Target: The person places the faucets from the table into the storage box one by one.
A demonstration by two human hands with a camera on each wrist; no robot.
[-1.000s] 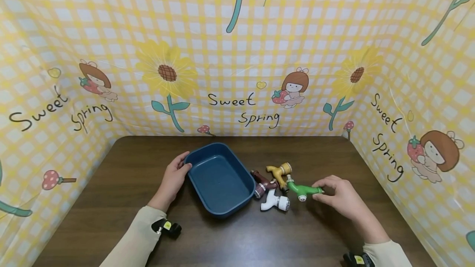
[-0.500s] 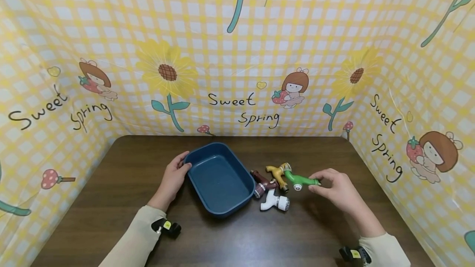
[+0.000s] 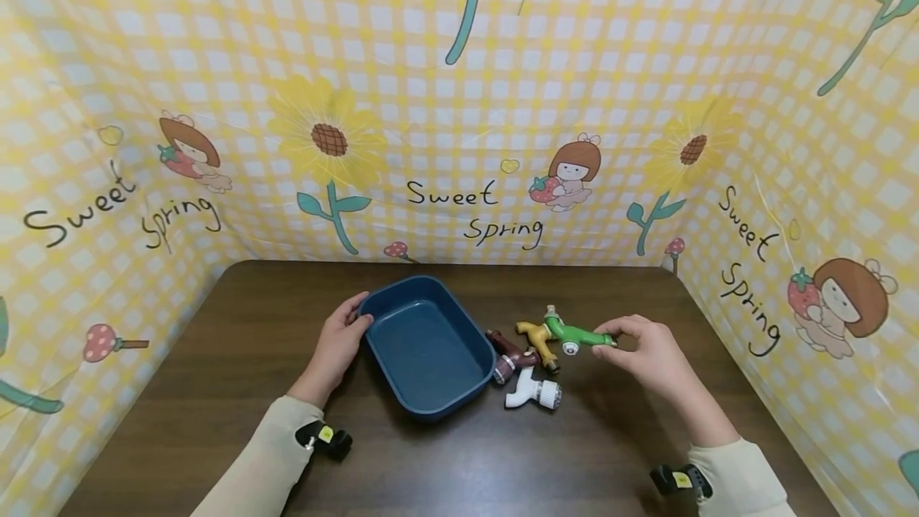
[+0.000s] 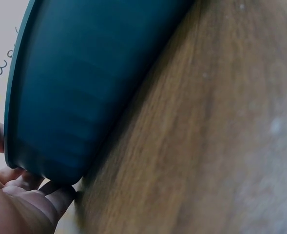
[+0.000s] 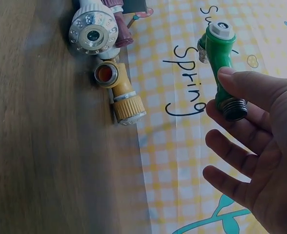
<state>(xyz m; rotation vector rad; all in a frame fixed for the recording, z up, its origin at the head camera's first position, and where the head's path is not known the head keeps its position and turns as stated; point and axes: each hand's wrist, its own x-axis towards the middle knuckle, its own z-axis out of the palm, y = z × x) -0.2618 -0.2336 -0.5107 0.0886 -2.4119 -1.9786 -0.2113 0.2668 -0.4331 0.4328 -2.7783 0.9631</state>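
In the head view my right hand (image 3: 649, 353) pinches a green faucet (image 3: 574, 335) by its threaded end, thumb on one side and fingers on the other. The right wrist view has this green faucet (image 5: 220, 61) raised off the table, with the two lowest fingers apart from it. Beneath it in the head view, partly covered, lies a yellow faucet (image 3: 533, 332). A dark red faucet (image 3: 511, 359) and a white faucet (image 3: 530, 391) lie close by. My left hand (image 3: 339, 345) grips a blue plastic basin (image 3: 427, 353) at its far left corner, thumb over the rim.
The basin stands on a brown wooden table (image 3: 273, 325), its right side right beside the dark red faucet. A yellow checked cloth (image 3: 445, 126) with printed flowers and lettering rises behind the table and along both sides.
The green faucet in my right hand has moved up and left in the head view, from beside the yellow faucet to overlapping it. My left hand and the basin stay put.
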